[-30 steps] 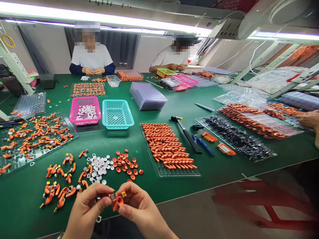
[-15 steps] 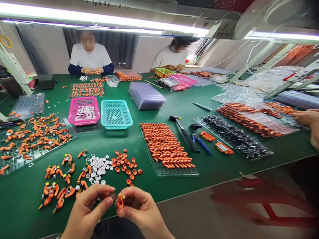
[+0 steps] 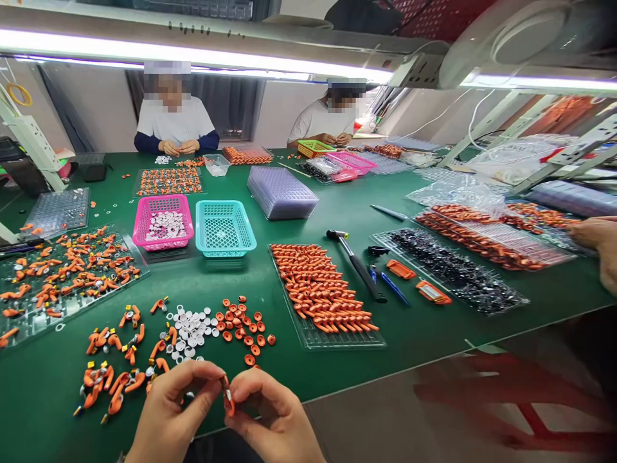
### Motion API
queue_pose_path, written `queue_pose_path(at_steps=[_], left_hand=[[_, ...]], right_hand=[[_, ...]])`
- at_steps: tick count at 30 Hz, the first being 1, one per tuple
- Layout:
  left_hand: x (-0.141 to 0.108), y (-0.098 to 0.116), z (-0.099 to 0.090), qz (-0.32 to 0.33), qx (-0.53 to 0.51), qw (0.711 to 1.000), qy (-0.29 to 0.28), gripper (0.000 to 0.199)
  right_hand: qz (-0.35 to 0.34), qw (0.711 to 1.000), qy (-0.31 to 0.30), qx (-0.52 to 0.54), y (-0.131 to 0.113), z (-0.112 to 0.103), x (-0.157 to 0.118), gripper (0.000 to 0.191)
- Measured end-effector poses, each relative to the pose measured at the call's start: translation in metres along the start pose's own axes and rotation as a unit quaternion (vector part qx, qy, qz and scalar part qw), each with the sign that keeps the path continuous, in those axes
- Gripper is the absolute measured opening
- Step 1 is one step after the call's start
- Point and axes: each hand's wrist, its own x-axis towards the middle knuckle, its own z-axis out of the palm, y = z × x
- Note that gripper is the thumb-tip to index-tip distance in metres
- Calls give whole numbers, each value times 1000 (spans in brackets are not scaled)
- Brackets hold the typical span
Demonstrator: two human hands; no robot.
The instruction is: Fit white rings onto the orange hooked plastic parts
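Just past the table's near edge, my left hand (image 3: pixel 176 405) and my right hand (image 3: pixel 277 415) meet fingertip to fingertip. Pinched between them is a small orange earbud (image 3: pixel 229 404), turned edge-on, with a pale spot on it. Fingers cover most of it, so its details are hidden. Beyond my hands lie a heap of small white discs (image 3: pixel 193 329) and a group of round orange caps (image 3: pixel 243 321). Loose orange earbud stems (image 3: pixel 116 386) with yellow tabs are scattered left of my left hand.
A tray of orange stems (image 3: pixel 321 289) stands right of centre, beside a hammer (image 3: pixel 357 263). Pink (image 3: pixel 162 241) and turquoise baskets (image 3: pixel 225 247) sit further back. Another earbud tray (image 3: pixel 72 276) lies left. Two people work opposite; another person's hand (image 3: pixel 600 241) shows at the right edge.
My hands have drawn together. The round piece in my left fingers and the orange shell with a yellow tab in my right were slightly apart; now they touch, and the shell is turned edge-on.
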Motion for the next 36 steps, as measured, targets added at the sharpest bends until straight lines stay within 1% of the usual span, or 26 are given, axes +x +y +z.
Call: queue_pose_path(at_steps=[1,3,7,10,12,15,17,20,22,25,27,29,33,36], left_hand=[[0,1,0,-1,1,1000,-2,12],[0,3,-2,1,15,1000,-11,13],[-1,7,-3,36,49,997,-46,17],[1,9,-2,72,46,995,-55,18],[2,8,-1,82,46,994,-54,15],[0,5,0,77,55,994,-55,13],[-4,1,0,81,60,993,-57,14],[-11,-2,2,94,84,991,-49,13],[-14,-2,4,116,109,986,-38,12],[-16,1,6,146,131,980,-5,11],[-16,4,6,139,128,982,18,9],[-15,6,6,122,111,986,28,8],[-15,9,7,99,78,992,28,8],[-17,10,8,90,68,993,24,6]], right_hand=[[-12,1000,2,-9,0,0,0,20],[-14,1000,7,-27,-1,1,2,18],[15,999,9,-50,-5,4,2,13],[32,998,21,-47,-6,4,2,16],[65,997,29,-16,-5,4,2,22],[132,988,21,83,-6,5,4,35],[145,980,13,134,-7,5,7,41],[139,978,16,158,-9,6,11,43],[141,976,18,168,-9,7,11,43],[138,973,22,184,-6,10,11,38],[120,975,21,183,-4,11,10,31],[93,981,21,171,-3,13,10,28],[42,989,34,135,-4,14,10,24],[5,994,30,106,-5,15,10,18]])
